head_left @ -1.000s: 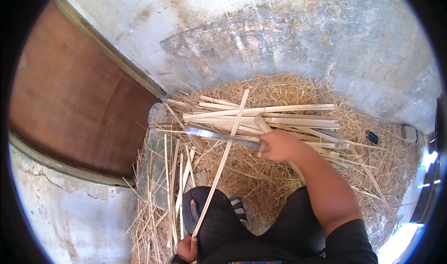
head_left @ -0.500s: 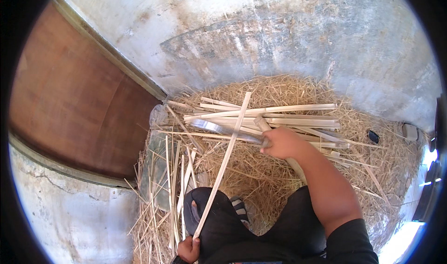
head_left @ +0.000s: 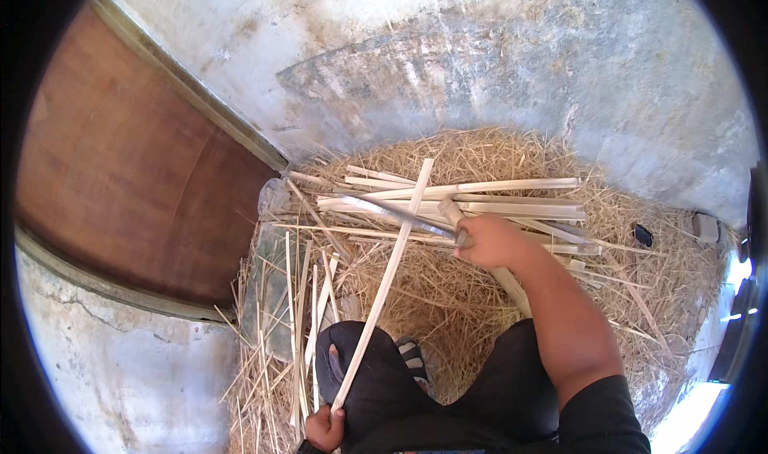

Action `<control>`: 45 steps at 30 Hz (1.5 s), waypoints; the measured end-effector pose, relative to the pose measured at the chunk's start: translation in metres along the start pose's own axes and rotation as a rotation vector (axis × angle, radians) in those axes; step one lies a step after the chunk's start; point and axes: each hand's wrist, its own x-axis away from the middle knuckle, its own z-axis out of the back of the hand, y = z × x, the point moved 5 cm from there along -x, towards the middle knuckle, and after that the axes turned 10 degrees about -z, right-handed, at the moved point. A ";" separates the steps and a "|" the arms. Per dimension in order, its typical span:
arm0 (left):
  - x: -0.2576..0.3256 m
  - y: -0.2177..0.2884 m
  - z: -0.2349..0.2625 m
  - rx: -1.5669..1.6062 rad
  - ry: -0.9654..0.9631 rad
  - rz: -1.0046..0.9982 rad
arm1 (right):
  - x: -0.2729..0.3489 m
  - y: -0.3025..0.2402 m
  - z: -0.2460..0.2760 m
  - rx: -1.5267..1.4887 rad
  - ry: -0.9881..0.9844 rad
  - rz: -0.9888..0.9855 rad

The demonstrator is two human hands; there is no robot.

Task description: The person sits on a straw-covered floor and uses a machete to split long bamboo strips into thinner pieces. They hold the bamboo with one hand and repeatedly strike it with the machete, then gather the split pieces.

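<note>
My left hand (head_left: pixel 324 429) is closed around the lower end of a long pale bamboo strip (head_left: pixel 382 294) at my left thigh. This strip slants up and away over my knee toward the pile. My right hand (head_left: pixel 490 242) grips a knife (head_left: pixel 377 208) whose long, slightly curved blade points left and crosses the strip near its far end. Fingers hide the knife's handle. A thick pale stick (head_left: pixel 510 287) runs beneath my right hand; whether it belongs to the knife I cannot tell. Beyond the blade lie several split bamboo strips (head_left: pixel 512 187), stacked roughly crosswise.
Straw (head_left: pixel 448 310) covers the floor around my legs. More thin strips (head_left: pixel 292 326) lie at the left beside a greenish slab (head_left: pixel 276 294). A weathered wall (head_left: pixel 480 62) rises behind, with a brown panel (head_left: pixel 136 166) to the left. A small black object (head_left: pixel 642 235) sits at right.
My right hand has shifted slightly right and nearer, and the knife blade has turned, its flat showing less. My left hand and the strip have hardly moved.
</note>
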 end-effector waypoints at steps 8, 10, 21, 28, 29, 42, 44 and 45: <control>0.004 -0.008 -0.003 0.018 -0.001 -0.030 | 0.019 -0.035 -0.026 0.188 -0.307 0.312; 0.002 -0.003 -0.002 0.005 0.007 -0.022 | -0.008 -0.001 -0.025 0.092 -0.211 0.180; -0.002 -0.020 0.001 0.169 -0.149 0.024 | 0.033 -0.055 -0.030 0.198 -0.446 0.312; -0.006 -0.007 0.005 0.082 -0.117 0.062 | -0.012 0.014 -0.012 -0.091 -0.084 -0.031; -0.006 -0.004 0.005 0.084 -0.111 0.062 | -0.006 0.000 -0.020 -0.050 -0.155 0.073; -0.006 -0.026 0.004 0.212 -0.230 0.052 | -0.017 0.006 -0.014 -0.020 0.072 -0.086; -0.003 -0.037 0.003 0.350 -0.246 0.098 | 0.002 -0.036 -0.022 0.080 -0.054 0.184; -0.005 -0.035 0.004 0.348 -0.303 0.088 | 0.011 -0.047 -0.026 0.125 -0.115 0.309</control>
